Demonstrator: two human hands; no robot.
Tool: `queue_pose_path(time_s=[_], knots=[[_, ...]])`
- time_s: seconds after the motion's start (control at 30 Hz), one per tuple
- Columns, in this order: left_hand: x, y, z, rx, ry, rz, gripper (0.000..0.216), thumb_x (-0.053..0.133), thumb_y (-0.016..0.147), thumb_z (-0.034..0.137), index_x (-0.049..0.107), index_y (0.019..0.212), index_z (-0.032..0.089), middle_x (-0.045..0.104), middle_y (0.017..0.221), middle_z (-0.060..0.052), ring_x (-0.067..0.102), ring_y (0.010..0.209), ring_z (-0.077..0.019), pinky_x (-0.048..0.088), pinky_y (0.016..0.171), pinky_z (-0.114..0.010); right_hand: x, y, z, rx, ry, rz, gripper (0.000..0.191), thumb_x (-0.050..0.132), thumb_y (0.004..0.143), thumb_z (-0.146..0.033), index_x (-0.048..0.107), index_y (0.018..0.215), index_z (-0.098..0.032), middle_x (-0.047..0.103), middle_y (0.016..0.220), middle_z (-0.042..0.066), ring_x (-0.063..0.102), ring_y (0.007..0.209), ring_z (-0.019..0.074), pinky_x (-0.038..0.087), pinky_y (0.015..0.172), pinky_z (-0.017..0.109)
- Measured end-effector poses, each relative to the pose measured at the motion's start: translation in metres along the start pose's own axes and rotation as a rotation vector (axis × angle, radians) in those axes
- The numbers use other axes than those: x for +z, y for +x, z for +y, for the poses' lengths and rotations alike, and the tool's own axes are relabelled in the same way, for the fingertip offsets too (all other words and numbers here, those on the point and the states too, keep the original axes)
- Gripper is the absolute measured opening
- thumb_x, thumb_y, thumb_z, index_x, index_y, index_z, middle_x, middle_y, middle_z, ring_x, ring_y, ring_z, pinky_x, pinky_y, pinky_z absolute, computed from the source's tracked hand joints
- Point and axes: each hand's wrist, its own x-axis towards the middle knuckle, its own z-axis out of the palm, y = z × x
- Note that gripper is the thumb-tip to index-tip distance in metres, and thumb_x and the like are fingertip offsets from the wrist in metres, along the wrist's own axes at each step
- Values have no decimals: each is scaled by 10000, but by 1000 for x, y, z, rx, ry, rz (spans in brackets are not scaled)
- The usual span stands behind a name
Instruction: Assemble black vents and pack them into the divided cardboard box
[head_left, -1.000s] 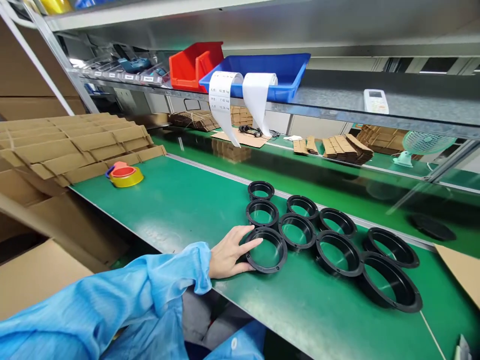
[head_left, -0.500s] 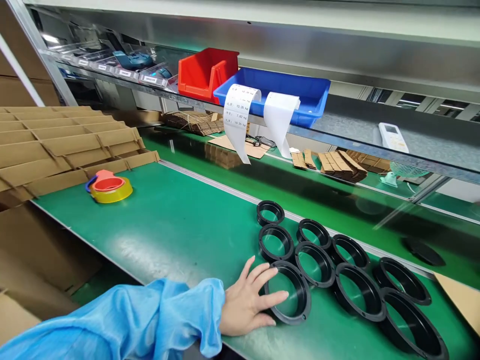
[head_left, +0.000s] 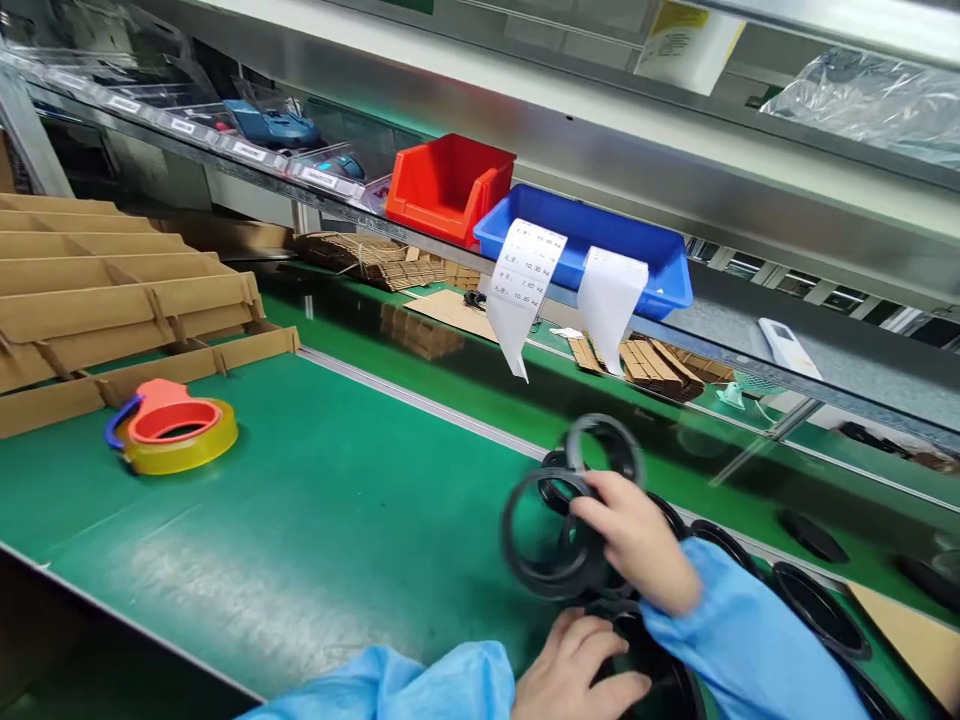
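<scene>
Two black flanged plastic rings are raised off the bench in my right hand (head_left: 634,535), whose fingers pinch them where they meet. The nearer ring (head_left: 513,545) faces me, while the farther ring (head_left: 636,455) tilts behind it; both are a little blurred. Lower down, my left hand (head_left: 570,668) rests with fingers apart over the rim of another black ring (head_left: 679,680) on the green bench. More black rings (head_left: 821,605) lie to the right, partly covered by my right arm and sleeve.
A tape roll in a red holder (head_left: 176,440) sits on the left of the bench (head_left: 337,520). Cardboard dividers (head_left: 127,310) stand beyond it. A shelf above carries a red bin (head_left: 450,190) and a blue tray (head_left: 585,240) with hanging paper strips. Flat cardboard (head_left: 911,640) lies at right.
My right hand has come in from the right and lifted two rings. My left hand has shifted lower and right in the picture, and the camera view has turned and tilted.
</scene>
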Motion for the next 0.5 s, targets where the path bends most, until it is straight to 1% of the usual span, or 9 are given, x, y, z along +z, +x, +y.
queue_pose_path(time_s=[0.03, 0.1, 0.13, 0.2, 0.27, 0.37, 0.43, 0.5], knots=[[6, -1, -2, -3, -15, 52, 229, 576, 974, 425, 654, 1164, 323, 696, 1060, -7, 618, 1028, -178, 530, 979, -313, 17, 28, -10, -99, -20, -76, 231, 463, 991, -90, 666, 951, -192, 568, 1118, 148, 553, 943, 270, 477, 769, 389], [18, -4, -6, 2, -16, 119, 212, 607, 956, 422, 669, 1117, 299, 691, 1027, -22, 610, 1010, -186, 536, 944, -314, 52, 75, -25, -222, -10, -167, 173, 551, 1007, -139, 655, 884, -202, 575, 999, 97, 524, 867, 235, 447, 769, 361], [24, -6, -8, 18, 0, 126, 204, 622, 946, 417, 671, 1100, 293, 687, 1027, -32, 602, 1033, -200, 530, 957, -338, 67, 91, -31, -266, -6, -203, 164, 585, 1008, -159, 649, 864, -206, 566, 947, 75, 509, 842, 222, 436, 768, 348], [37, -11, -12, 42, 52, 144, 196, 652, 917, 437, 678, 1051, 296, 680, 1005, -42, 574, 1102, -241, 518, 974, -390, 91, 110, -36, -315, 2, -261, 147, 614, 1009, -182, 649, 868, -208, 548, 894, 51, 494, 820, 210, 426, 764, 329], [51, -15, -15, 44, 100, 136, 209, 674, 884, 480, 682, 989, 300, 670, 960, -44, 553, 1123, -267, 520, 937, -396, 105, 115, -34, -329, 3, -306, 129, 598, 1020, -194, 658, 906, -197, 549, 901, 54, 498, 822, 214, 429, 757, 325], [69, -19, -18, 40, 121, 104, 206, 693, 854, 481, 665, 901, 283, 626, 852, -46, 562, 994, -265, 511, 859, -407, 113, 112, -25, -326, 20, -359, 113, 580, 1025, -202, 677, 974, -177, 582, 981, 80, 530, 873, 227, 454, 794, 334], [71, -19, -18, 49, 85, 101, 267, 690, 842, 518, 645, 867, 256, 594, 814, -50, 557, 920, -258, 498, 843, -435, 115, 110, -19, -325, 47, -385, 96, 610, 998, -176, 692, 1049, -175, 598, 1110, 106, 554, 950, 237, 467, 867, 351], [59, -17, -17, 32, 10, 72, 393, 658, 835, 617, 642, 908, 230, 601, 858, -62, 556, 938, -266, 492, 872, -465, 114, 106, -16, -310, 78, -397, 216, 630, 967, -134, 687, 1167, -190, 566, 1279, 133, 561, 1049, 249, 462, 945, 376]])
